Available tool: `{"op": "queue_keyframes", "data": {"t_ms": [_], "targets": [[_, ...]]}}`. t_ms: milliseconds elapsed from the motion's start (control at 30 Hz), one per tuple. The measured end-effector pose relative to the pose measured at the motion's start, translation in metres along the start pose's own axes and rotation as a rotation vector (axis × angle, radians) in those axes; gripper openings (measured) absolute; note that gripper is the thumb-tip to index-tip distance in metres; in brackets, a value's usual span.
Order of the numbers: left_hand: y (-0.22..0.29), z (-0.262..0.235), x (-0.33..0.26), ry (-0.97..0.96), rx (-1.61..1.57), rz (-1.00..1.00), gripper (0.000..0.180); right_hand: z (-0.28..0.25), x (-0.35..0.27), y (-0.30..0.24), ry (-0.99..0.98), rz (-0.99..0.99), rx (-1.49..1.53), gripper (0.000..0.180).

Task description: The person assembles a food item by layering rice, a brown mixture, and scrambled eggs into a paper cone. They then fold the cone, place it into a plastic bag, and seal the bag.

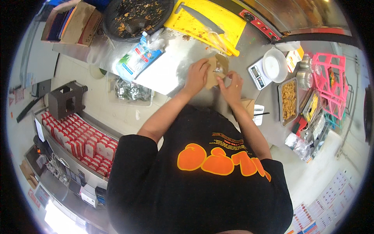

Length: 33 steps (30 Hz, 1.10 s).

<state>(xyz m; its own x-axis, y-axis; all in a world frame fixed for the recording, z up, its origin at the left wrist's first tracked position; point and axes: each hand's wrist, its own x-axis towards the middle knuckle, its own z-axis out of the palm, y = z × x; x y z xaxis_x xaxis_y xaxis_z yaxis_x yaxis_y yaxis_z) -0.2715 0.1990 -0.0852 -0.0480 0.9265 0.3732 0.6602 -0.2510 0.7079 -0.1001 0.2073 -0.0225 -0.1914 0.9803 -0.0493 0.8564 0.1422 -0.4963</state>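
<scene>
Both my hands are at a small brown paper packet (212,78) over the steel counter. My left hand (198,73) is closed on its left side, fingers over the upper edge. Thumb and fingers of my right hand (232,88) pinch the lower right side. A whitish patch shows in the packet's middle; I cannot make out what it is. Just beyond it lies a yellow cutting board (233,33) with a large knife (200,18) on it. To the right stands a digital kitchen scale (256,73) with a white bowl (274,64) on it.
A black pan (137,33) with brown crumbs and a blue-white pouch (136,62) are at the far left. A tray of fried food (288,100) and a pink rack (330,60) stand right. Red-white cartons (83,141) fill a shelf at lower left.
</scene>
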Motion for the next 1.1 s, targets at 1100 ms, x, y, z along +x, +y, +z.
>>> {"op": "queue_keyframes", "data": {"t_ms": [1100], "targets": [[0.019, 0.012, -0.005, -0.007, 0.033, -0.151, 0.042, 0.023, 0.018, 0.017, -0.112, -0.451, -0.226, 0.056]]}}
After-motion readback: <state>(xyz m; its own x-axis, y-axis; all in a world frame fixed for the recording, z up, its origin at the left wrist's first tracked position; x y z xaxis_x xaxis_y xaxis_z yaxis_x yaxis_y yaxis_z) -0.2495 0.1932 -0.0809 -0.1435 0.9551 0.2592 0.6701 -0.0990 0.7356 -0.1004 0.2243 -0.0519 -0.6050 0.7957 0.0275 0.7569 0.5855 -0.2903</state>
